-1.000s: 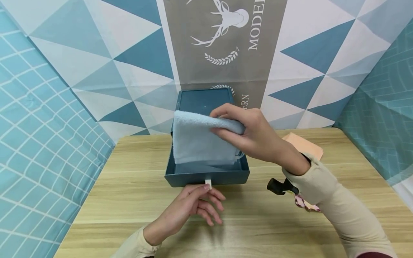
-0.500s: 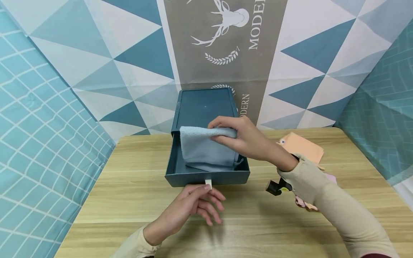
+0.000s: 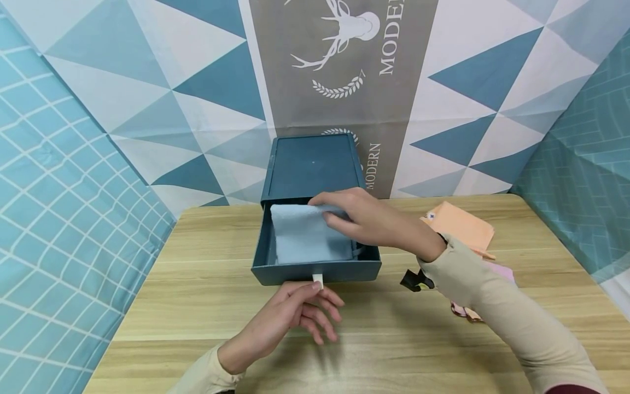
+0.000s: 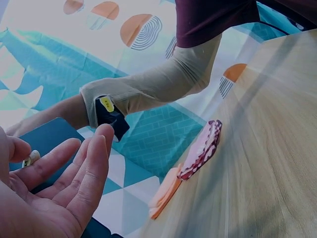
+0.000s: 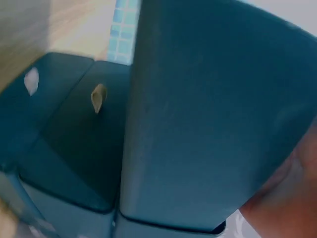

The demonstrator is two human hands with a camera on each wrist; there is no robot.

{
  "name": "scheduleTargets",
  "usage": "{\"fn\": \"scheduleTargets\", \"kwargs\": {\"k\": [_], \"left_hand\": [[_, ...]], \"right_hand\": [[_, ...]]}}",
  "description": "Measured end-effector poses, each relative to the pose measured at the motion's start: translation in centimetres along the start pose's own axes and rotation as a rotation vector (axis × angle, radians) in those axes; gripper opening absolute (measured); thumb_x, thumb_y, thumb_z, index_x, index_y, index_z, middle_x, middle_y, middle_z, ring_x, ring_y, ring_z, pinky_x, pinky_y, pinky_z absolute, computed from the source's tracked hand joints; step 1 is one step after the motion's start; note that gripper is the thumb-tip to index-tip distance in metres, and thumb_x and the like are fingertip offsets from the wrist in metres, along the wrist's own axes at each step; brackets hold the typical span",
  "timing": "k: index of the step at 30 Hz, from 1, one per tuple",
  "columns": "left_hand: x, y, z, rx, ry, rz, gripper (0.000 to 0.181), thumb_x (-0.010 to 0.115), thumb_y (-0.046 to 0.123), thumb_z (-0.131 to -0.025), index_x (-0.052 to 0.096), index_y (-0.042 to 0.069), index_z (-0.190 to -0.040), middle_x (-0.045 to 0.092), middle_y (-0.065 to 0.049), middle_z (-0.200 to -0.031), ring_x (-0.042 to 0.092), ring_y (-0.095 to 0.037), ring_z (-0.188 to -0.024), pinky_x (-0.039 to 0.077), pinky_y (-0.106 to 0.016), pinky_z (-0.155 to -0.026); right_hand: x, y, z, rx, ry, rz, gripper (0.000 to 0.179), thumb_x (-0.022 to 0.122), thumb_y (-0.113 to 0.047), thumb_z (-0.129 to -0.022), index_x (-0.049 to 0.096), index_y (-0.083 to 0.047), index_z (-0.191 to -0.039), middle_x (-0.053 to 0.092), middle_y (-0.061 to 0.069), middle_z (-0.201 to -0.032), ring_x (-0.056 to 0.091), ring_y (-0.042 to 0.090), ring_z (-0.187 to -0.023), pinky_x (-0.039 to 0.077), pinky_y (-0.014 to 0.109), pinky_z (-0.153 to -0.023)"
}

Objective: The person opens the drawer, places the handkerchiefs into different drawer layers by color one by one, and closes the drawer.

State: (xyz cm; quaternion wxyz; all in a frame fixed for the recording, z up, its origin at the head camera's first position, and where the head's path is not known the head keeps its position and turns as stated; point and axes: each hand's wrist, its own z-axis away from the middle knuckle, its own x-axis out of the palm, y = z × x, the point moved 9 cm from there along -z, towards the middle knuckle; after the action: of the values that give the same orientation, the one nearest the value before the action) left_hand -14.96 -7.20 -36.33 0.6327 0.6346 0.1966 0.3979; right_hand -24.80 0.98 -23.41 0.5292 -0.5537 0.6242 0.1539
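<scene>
A light blue folded towel [image 3: 305, 238] lies largely within the pulled-out dark blue drawer [image 3: 280, 275]. My right hand [image 3: 364, 216] pinches its upper right edge between thumb and fingers. At the drawer's front, my left hand [image 3: 285, 317] holds the small white pull tab [image 3: 318, 280] between thumb and index finger, its other fingers loosely spread. The left wrist view shows that tab [image 4: 32, 158] close up. In the right wrist view the drawer's side [image 5: 213, 119] fills much of the picture; only part of my right hand [image 5: 285, 193] appears there, blurred.
Behind the drawer stands its dark blue cabinet [image 3: 315, 164] against the patterned backdrop. Other drawer fronts [image 5: 79, 139] with tabs show below in the right wrist view. An orange cloth [image 3: 460, 227] and a pink cloth with a checked border [image 4: 200, 151] lie on the table's right side.
My right hand has lowered the towel from above the drawer into it, moving down and slightly left. The left hand has stayed at the tab, and the drawer has not moved.
</scene>
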Motion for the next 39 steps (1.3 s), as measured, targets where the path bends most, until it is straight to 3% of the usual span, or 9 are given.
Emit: {"fn": "scheduleTargets", "kwargs": {"k": [3, 8, 13, 17, 25, 32, 36, 39], "left_hand": [[0.0, 0.0, 0.0, -0.005, 0.003, 0.003, 0.053, 0.040, 0.039, -0.108, 0.062, -0.007, -0.121, 0.072, -0.012, -0.103, 0.073, -0.021, -0.083, 0.060, -0.032, -0.066], [0.0, 0.0, 0.0, -0.001, 0.002, 0.000, 0.053, 0.040, 0.038, -0.108, 0.061, -0.008, -0.121, 0.070, -0.018, -0.106, 0.073, -0.021, -0.083, 0.060, -0.032, -0.066], [0.1, 0.1, 0.0, 0.011, -0.001, -0.006, 0.053, 0.040, 0.038, -0.108, 0.061, -0.009, -0.121, 0.071, -0.017, -0.105, 0.073, -0.020, -0.082, 0.060, -0.031, -0.065], [0.0, 0.1, 0.0, 0.012, 0.007, -0.014, 0.054, 0.041, 0.039, -0.108, 0.062, -0.008, -0.120, 0.071, -0.015, -0.104, 0.073, -0.020, -0.081, 0.059, -0.031, -0.064], [0.0, 0.1, 0.0, 0.021, 0.006, -0.015, 0.053, 0.040, 0.039, -0.108, 0.063, -0.007, -0.120, 0.071, -0.013, -0.103, 0.073, -0.020, -0.080, 0.059, -0.031, -0.063], [-0.1, 0.0, 0.0, 0.008, 0.009, -0.003, 0.055, 0.040, 0.040, -0.108, 0.061, -0.009, -0.122, 0.071, -0.014, -0.104, 0.073, -0.019, -0.081, 0.059, -0.031, -0.064], [0.0, 0.0, 0.0, 0.011, 0.004, 0.005, 0.054, 0.040, 0.039, -0.108, 0.062, -0.008, -0.121, 0.072, -0.013, -0.103, 0.073, -0.019, -0.081, 0.059, -0.030, -0.064], [0.0, 0.1, 0.0, 0.018, -0.001, 0.002, 0.054, 0.039, 0.039, -0.108, 0.060, -0.009, -0.122, 0.071, -0.013, -0.104, 0.073, -0.019, -0.081, 0.059, -0.030, -0.064]], "right_hand": [[0.0, -0.7, 0.0, -0.058, 0.038, 0.168, 0.030, 0.058, -0.006, -0.098, 0.066, -0.005, -0.126, 0.069, 0.007, -0.115, 0.065, 0.016, -0.097, 0.055, 0.032, -0.080], [-0.1, -2.2, 0.0, -0.178, 0.140, 0.417, 0.022, 0.063, -0.005, -0.095, 0.071, -0.005, -0.116, 0.070, 0.006, -0.100, 0.062, 0.018, -0.089, 0.054, 0.028, -0.073], [-0.3, -3.0, -0.1, -0.242, 0.213, 0.547, 0.013, 0.068, -0.003, -0.091, 0.075, -0.006, -0.101, 0.064, 0.007, -0.089, 0.050, 0.022, -0.080, 0.046, 0.028, -0.065], [-0.1, -2.9, -0.3, -0.235, 0.193, 0.610, 0.010, 0.068, -0.005, -0.091, 0.075, -0.006, -0.098, 0.062, 0.007, -0.087, 0.047, 0.023, -0.079, 0.042, 0.030, -0.065], [-0.1, -2.8, -0.1, -0.223, 0.181, 0.653, 0.011, 0.067, -0.004, -0.091, 0.075, -0.004, -0.099, 0.072, 0.008, -0.090, 0.055, 0.025, -0.082, 0.049, 0.032, -0.070], [-1.7, -2.8, 0.5, -0.216, 0.255, 0.560, 0.012, 0.070, -0.004, -0.089, 0.075, -0.002, -0.100, 0.073, 0.010, -0.097, 0.060, 0.026, -0.091, 0.054, 0.034, -0.080], [-3.3, -1.7, 0.9, -0.138, 0.269, 0.488, 0.018, 0.070, -0.010, -0.093, 0.074, 0.000, -0.107, 0.072, 0.012, -0.107, 0.062, 0.029, -0.102, 0.053, 0.039, -0.090], [-4.2, -0.2, 1.1, -0.041, 0.227, 0.430, 0.029, 0.065, -0.018, -0.098, 0.069, 0.000, -0.121, 0.068, 0.016, -0.122, 0.059, 0.032, -0.117, 0.046, 0.045, -0.103]]}}
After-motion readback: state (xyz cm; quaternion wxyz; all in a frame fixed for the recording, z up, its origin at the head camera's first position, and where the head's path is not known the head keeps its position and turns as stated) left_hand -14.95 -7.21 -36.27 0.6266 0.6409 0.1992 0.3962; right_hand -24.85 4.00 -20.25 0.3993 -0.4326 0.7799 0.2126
